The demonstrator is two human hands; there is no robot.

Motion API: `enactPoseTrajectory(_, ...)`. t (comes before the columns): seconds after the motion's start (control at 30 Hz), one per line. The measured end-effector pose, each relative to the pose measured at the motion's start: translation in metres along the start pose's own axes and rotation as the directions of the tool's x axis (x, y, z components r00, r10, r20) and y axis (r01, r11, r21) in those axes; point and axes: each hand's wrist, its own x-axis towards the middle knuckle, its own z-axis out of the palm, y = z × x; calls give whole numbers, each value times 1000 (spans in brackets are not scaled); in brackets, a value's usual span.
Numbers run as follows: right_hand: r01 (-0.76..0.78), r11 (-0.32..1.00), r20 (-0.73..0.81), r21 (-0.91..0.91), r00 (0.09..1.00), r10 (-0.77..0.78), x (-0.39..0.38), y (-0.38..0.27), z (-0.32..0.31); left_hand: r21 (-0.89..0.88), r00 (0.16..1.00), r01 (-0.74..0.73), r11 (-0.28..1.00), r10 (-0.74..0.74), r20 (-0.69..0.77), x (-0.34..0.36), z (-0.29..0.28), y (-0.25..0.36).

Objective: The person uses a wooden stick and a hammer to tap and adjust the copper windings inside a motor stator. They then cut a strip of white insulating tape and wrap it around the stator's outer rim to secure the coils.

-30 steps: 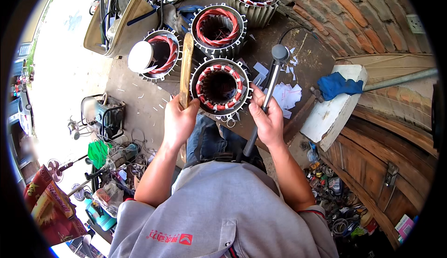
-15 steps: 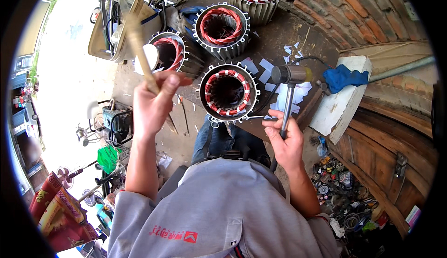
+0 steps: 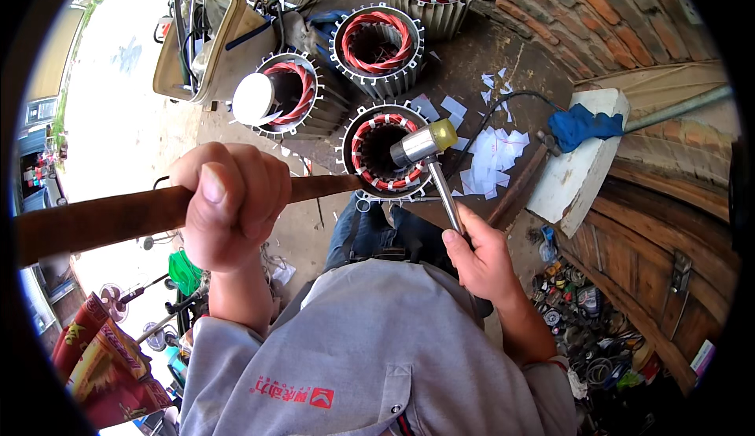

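Observation:
My left hand (image 3: pixel 232 208) is a fist around a dark wooden stick (image 3: pixel 102 220), whose far end meets the left side of the nearest motor stator (image 3: pixel 344 153). This stator stands upright, with a ring of red windings (image 3: pixel 360 141) tied in white around its dark bore. In my right hand (image 3: pixel 489 259) is the metal handle of a mallet (image 3: pixel 418 147). Its silver head, with one yellow face, hangs over the right part of the ring and hides some of it. Whether the stick touches the windings or just the rim, I cannot tell.
Behind are more stators (image 3: pixel 377 82), one with a white round lid-like piece (image 3: pixel 253 98) against it. Paper scraps (image 3: pixel 495 157) lie right of the near stator. A white block (image 3: pixel 578 165) with a blue cloth (image 3: pixel 583 131) is farther right; a beige bin (image 3: pixel 224 66) stands at left.
The stick has swung from upright down to nearly level, its end now at the near stator. My left hand has come closer and lower. The mallet head has moved left over the stator.

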Motion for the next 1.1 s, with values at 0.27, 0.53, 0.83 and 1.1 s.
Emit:
enactPoseTrajectory(0.27,173,973,45,-151,985,-168,23,11,5,77,986,-7,997,20,-164,-4,11,-25)
enactPoseTrajectory(0.53,78,977,112,-197,992,-57,24,19,14,131,962,54,990,-16,-274,-2,24,-24)
enactPoseTrajectory(0.83,42,941,210,-336,977,32,34,-6,3,114,944,84,990,-42,-328,0,22,-22)
enactPoseTrajectory(1.1,73,959,77,-273,996,-54,43,-14,-21,33,934,18,999,-5,-359,-19,32,-23)
